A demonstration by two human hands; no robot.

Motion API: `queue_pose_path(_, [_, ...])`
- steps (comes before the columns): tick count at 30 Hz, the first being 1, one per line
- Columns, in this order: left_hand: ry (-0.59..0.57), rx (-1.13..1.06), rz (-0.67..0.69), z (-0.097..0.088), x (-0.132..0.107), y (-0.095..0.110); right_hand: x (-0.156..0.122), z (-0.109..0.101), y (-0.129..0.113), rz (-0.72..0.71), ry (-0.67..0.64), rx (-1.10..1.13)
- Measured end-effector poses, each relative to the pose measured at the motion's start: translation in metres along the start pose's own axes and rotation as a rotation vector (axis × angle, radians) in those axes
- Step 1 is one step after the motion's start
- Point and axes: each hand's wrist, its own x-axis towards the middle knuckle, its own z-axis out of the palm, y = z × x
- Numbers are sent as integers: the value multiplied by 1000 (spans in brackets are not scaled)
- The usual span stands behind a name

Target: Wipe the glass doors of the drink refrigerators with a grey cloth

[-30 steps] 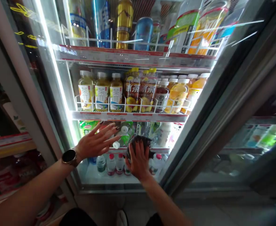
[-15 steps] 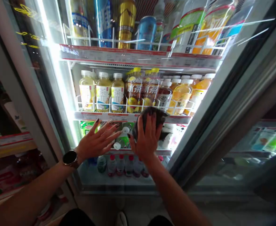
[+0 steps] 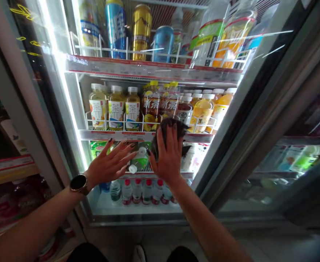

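Note:
My right hand (image 3: 168, 154) presses a dark cloth (image 3: 160, 140) flat against the glass door (image 3: 138, 215) of a lit drinks cooler, its fingers stretched over the cloth. To the left, my left hand (image 3: 109, 162) is spread open with nothing in it, and a round watch (image 3: 78, 183) is on that wrist. Whether its palm touches the glass cannot be made out. Behind the cloth are iced tea bottles (image 3: 151, 105) with yellow caps, partly covered. Between the hands a clear bottle with a green label (image 3: 140, 162) lies on its side on the shelf.
Upper shelves hold cans (image 3: 141, 32), white-capped tea bottles (image 3: 116, 109) and orange drinks (image 3: 203, 112). Red-capped bottles (image 3: 137, 192) stand at the bottom. A metal door frame (image 3: 232, 160) slants along the right. A shoe (image 3: 139, 253) shows on the floor below.
The whole view has shifted, so the shelves sit slightly further left. My right hand and the cloth have moved slightly up against the glass. My left hand stays spread.

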Motion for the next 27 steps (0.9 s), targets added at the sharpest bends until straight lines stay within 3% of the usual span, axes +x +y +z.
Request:
queue_pose_path(2, [-10,7,-2,0,0,0,26,1,6,27,55,-20])
queue_pose_path(4, [-24,13,2,0,0,0,20,8,4,21,69,-45])
queue_pose_path(6, [-27,12,7,0,-1,0,-15,19,-5,0,45,-56])
queue_pose_path(11, [-11,-18,3,-2,1,-1,-146,33,-35,-53,-104,-17])
queue_pose_path(13, [-13,-29,-1,-3,1,-1,-171,30,-38,-83,-159,12])
queue_pose_path(14, [-15,-30,-2,-3,1,-1,-171,26,-36,-92,-176,22])
queue_pose_path(16, [-17,-26,-2,-2,0,-1,-144,15,-23,-75,-175,35])
queue_pose_path(21, [-28,-9,0,1,-3,-1,-1,-14,33,79,12,11])
queue_pose_path(23, [-32,-3,-2,1,-2,-1,32,-15,49,76,78,-38])
queue_pose_path(25, [-31,-8,-1,0,-1,-1,32,-8,51,56,115,-75])
queue_pose_path(27, [-26,-14,2,-1,0,-1,-1,4,44,38,106,-85])
